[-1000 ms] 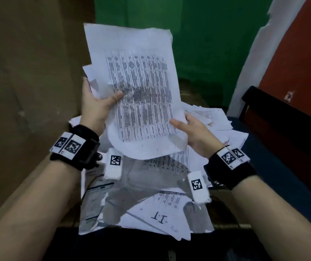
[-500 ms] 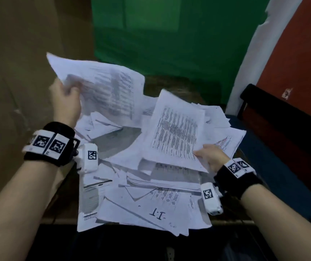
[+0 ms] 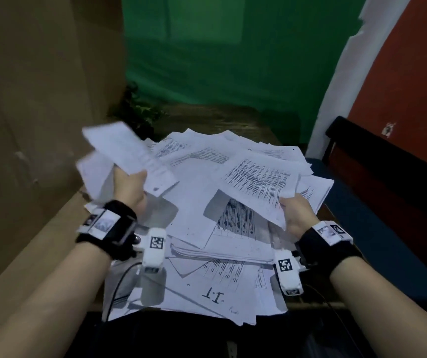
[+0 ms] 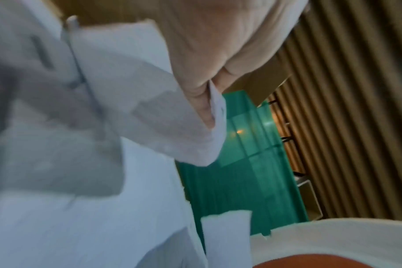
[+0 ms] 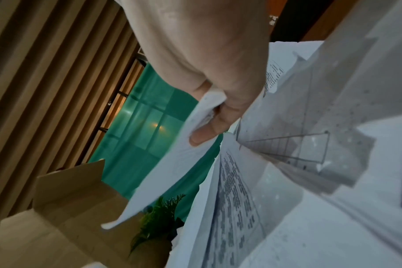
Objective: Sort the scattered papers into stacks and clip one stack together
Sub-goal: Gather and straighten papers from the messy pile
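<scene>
Head view: The left hand (image 3: 129, 188), at centre left of the frame, is gripping a blurred bundle of sheets (image 3: 127, 153) that is fanning up toward the upper left. The right hand (image 3: 297, 215), at centre right, is pinching the near corner of a printed sheet (image 3: 259, 184), which is lying tilted above the heap. The pile of scattered papers (image 3: 207, 254) is covering the middle and lower centre of the frame; a page marked "1.1" (image 3: 213, 298) is lying at its near edge. A cardboard box (image 3: 39, 112) is filling the left side, a green curtain (image 3: 220, 60) the top centre, and a small plant (image 3: 140, 112) is showing between them. A dark chair back (image 3: 388, 161) is standing at the right.

Left wrist view: The left hand (image 4: 218, 54) is occupying the top centre. Its fingers are curling round folded white sheets (image 4: 161, 117), which are spreading across the left half of the frame. The picture is blurred. The green curtain (image 4: 241, 172) is running down the centre.

Right wrist view: The right hand (image 5: 207, 63) is entering from the top centre, with the thumb (image 5: 209, 130) pressing a white sheet (image 5: 172, 163) against the fingers behind it. Printed pages (image 5: 287, 181) of the pile are filling the right half. The cardboard box (image 5: 69, 208) is sitting at lower left, with the plant (image 5: 158, 217) just right of it.
</scene>
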